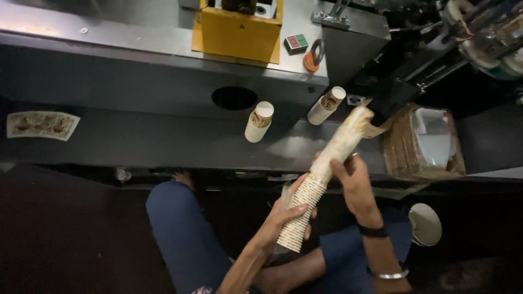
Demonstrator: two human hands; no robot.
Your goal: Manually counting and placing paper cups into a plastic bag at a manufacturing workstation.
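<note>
A: State the position of the hands.

B: The left hand grips the lower end of a long stack of nested paper cups. The right hand wraps the stack near its middle. The stack tilts up and to the right, over the person's lap.

A: What lies on the dark shelf behind?

B: Two single paper cups, on their sides: one below a round opening, the other to its right. A flat printed cup blank lies at far left. A brown carton with a clear plastic liner stands at right.

A: And above?

B: A yellow housing on the grey machine top, beside a red-and-green switch.
</note>
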